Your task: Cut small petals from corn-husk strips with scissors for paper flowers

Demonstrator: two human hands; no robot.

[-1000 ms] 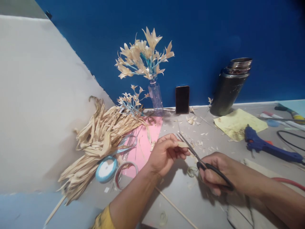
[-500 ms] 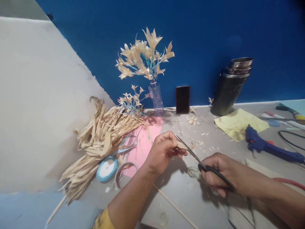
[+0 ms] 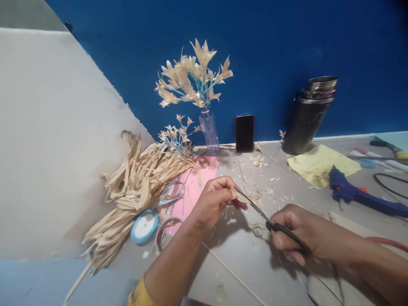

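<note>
My left hand (image 3: 219, 199) pinches a small pale piece of dried husk (image 3: 242, 198) between thumb and fingers, above the middle of the table. Wrapped round the black handles of a pair of scissors (image 3: 259, 211) is my right hand (image 3: 291, 233). The blades lie along the husk piece, their tips close to my left fingertips, and they look nearly closed. Part of the husk piece is hidden by my fingers and the blades. A thin stick (image 3: 234, 274) lies on the table below my left forearm.
Left of my arm lie dried husks (image 3: 140, 170), a blue ribbon spool (image 3: 145, 227), a tape roll (image 3: 159, 238) and pink paper (image 3: 208, 170). Husk flowers (image 3: 191, 76) stand in a bottle (image 3: 209, 131). Behind are a phone (image 3: 244, 134) and a flask (image 3: 306, 123); right, a glue gun (image 3: 357, 193) and yellow paper (image 3: 323, 163).
The scissors have shifted slightly, their tips now nearer my left fingers, with the blades along the husk piece. Both hands keep their grip, and the view has moved a little.
</note>
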